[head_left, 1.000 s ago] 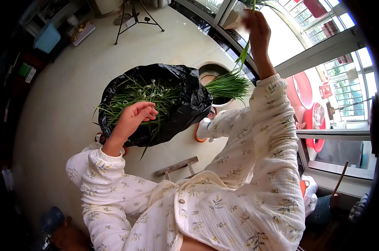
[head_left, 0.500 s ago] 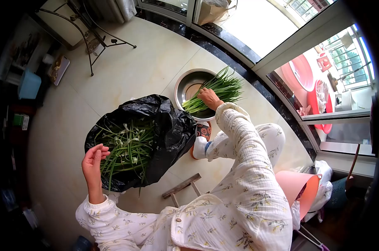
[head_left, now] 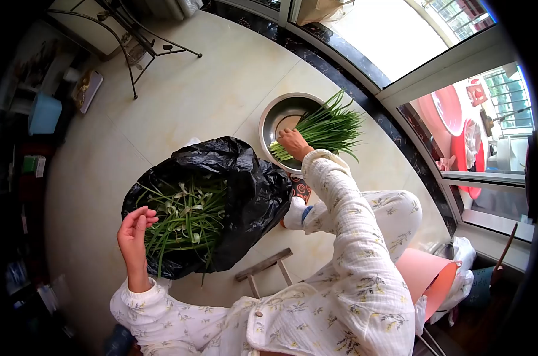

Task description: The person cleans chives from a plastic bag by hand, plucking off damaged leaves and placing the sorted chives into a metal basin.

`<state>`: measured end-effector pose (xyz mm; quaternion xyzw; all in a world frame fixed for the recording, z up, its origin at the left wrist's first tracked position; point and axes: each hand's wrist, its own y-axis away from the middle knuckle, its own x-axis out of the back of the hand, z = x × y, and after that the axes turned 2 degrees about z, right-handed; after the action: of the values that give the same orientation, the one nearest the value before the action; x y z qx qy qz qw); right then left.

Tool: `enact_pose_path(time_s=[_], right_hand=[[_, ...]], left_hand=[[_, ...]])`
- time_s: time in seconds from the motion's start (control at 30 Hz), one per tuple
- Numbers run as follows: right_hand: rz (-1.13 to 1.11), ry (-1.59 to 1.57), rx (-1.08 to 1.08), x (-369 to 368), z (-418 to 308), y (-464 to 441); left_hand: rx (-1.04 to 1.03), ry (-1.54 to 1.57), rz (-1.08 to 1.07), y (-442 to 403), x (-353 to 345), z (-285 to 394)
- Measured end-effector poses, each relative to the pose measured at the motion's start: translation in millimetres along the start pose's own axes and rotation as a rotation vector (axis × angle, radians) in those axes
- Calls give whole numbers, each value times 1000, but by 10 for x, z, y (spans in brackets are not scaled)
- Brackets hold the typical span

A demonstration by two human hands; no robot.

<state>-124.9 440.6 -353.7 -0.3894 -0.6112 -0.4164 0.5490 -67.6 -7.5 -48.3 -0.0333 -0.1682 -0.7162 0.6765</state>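
Note:
My right hand (head_left: pixel 294 142) is over the steel bowl (head_left: pixel 271 118), its fingers curled down onto a bunch of green chives (head_left: pixel 327 126). The pale stem ends lie inside the bowl, and the long green leaves hang out over its right rim. My left hand (head_left: pixel 136 230) hovers at the left edge of a black plastic bag (head_left: pixel 248 196), fingers loosely bent and nothing visible in them. Inside the open bag is a tangled heap of green leaves and pale, withered scraps (head_left: pixel 189 216).
A low wooden stool (head_left: pixel 264 264) stands beside the bag. My slippered foot (head_left: pixel 295 212) is between bag and bowl. A pink bucket (head_left: pixel 426 276) is at right, a metal stand (head_left: pixel 139 47) at upper left, and glass sliding doors (head_left: pixel 393 89) run along the right.
The whole view has shifted slightly, so the bowl and bag appear further right. My right hand stays on the chives, and my left hand stays beside the bag.

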Motion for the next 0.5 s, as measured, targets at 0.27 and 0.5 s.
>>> enact_pose_path(time_s=[0.27, 0.5], right_hand=[[287, -330, -97, 745, 25, -188], [555, -870, 13, 2593, -1009, -349]], left_hand=[[-356, -407, 144, 54, 286, 15], [-264, -738, 43, 351, 566, -20]])
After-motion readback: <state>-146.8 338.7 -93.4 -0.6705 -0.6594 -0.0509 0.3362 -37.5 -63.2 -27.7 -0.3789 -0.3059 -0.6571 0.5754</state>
